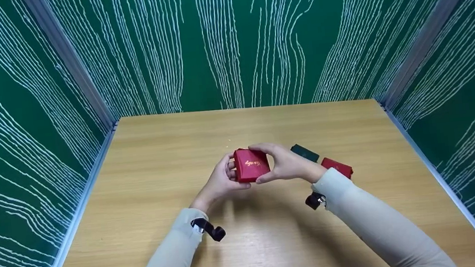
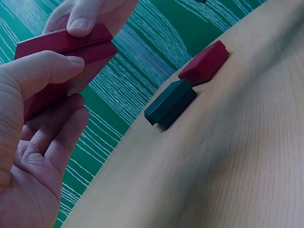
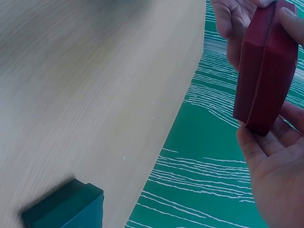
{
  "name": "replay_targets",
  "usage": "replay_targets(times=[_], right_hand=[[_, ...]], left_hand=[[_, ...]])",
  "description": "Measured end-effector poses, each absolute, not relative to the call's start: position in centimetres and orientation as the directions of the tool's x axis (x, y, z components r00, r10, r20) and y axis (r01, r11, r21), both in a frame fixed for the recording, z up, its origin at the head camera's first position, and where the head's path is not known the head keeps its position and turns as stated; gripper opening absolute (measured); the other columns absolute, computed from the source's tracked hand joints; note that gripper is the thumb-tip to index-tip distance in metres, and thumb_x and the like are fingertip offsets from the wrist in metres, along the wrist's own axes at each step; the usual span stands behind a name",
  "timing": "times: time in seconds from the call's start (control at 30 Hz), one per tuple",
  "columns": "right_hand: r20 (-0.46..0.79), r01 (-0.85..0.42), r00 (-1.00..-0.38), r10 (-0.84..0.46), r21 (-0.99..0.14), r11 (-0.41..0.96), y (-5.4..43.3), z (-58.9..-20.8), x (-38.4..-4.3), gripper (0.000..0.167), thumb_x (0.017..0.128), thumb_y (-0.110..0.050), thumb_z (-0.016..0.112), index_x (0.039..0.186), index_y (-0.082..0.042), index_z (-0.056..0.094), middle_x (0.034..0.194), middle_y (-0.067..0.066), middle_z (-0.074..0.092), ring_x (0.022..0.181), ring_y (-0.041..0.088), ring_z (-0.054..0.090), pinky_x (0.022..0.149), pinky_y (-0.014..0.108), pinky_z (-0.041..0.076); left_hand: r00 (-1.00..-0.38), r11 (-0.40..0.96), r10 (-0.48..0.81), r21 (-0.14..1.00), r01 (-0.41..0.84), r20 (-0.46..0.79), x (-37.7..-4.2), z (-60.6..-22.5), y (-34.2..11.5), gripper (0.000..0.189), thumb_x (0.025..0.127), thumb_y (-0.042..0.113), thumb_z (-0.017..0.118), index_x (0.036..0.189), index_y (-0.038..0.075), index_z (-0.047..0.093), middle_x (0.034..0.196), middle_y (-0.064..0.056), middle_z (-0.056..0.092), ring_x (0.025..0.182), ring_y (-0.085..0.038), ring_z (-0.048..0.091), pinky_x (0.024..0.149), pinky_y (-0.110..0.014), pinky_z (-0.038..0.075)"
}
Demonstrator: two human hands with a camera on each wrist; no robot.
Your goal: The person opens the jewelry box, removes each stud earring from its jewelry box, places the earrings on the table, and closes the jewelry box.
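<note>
**Together, two hands hold a red box above the table**

From the head view, we see the red box [image 1: 247, 173] near the middle of the scene, raised over a wooden table [image 1: 237, 127], with a shadow on the wood below. Its broad face is turned up toward us and carries gold lettering [image 1: 252, 163], too small for us to read with certainty.

We find both hands gripping this one box. The left hand [image 1: 220, 179] holds it from the left, and in the left wrist view we see that hand's thumb laid along the side, with fingers beneath. The right hand [image 1: 289, 162] grips the opposite side between thumb and fingers, the thumb at the near corner and a finger reaching over the far edge. In both wrist views, we can make out a seam running along the side of the box.

To the right of the held box, we notice a green box [image 1: 303, 152] resting on the table, partly behind the right hand in the head view. Just beside it lies a second red box [image 1: 336, 168], close to the right wrist; we cannot tell whether these two touch.

We see pale sleeves [image 1: 166, 258] on both arms, with a small black camera [image 1: 211, 230] at the left wrist. Around the table, we have green walls [image 1: 191, 47] marked with wavy white lines.
</note>
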State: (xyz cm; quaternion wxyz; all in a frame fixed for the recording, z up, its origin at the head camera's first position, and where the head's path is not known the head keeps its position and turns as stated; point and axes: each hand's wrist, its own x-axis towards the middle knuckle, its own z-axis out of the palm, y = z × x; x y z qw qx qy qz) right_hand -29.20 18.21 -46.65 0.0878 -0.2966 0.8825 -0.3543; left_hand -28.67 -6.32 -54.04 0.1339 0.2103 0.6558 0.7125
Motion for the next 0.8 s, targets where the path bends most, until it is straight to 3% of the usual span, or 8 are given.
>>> replay_targets(times=[0.4,0.6,0.8], right_hand=[[0.062,-0.461,-0.809,-0.585,-0.683,0.566,18.4,-46.6,-29.3,0.098,0.079,-0.032,0.098,0.161,-0.007,0.051,0.156,0.011,0.060,0.141,0.034,0.056,0.116,0.058,0.055],[0.062,-0.419,-0.831,-0.552,-0.723,0.549,18.6,-46.1,-29.3,0.097,0.078,-0.030,0.098,0.161,-0.012,0.051,0.154,0.010,0.061,0.141,0.034,0.055,0.120,0.061,0.051],[0.097,-0.447,-0.821,-0.562,-0.721,0.529,18.6,-45.9,-29.5,0.092,0.080,-0.027,0.097,0.159,-0.007,0.053,0.152,0.013,0.063,0.139,0.035,0.057,0.123,0.064,0.045]], left_hand=[[-0.870,-0.086,0.480,0.993,0.079,0.111,-28.7,-54.4,-6.5,0.092,0.078,-0.010,0.086,0.156,0.002,0.039,0.142,-0.025,0.067,0.119,-0.030,0.074,0.105,-0.040,0.063],[-0.868,-0.089,0.485,0.993,0.076,0.109,-28.9,-55.1,-6.7,0.096,0.078,-0.011,0.085,0.159,0.000,0.035,0.147,-0.028,0.063,0.124,-0.034,0.073,0.106,-0.039,0.063],[-0.872,-0.092,0.480,0.994,0.060,0.097,-28.7,-55.2,-6.7,0.095,0.079,-0.011,0.083,0.159,0.000,0.034,0.148,-0.027,0.063,0.124,-0.033,0.073,0.105,-0.039,0.063]])
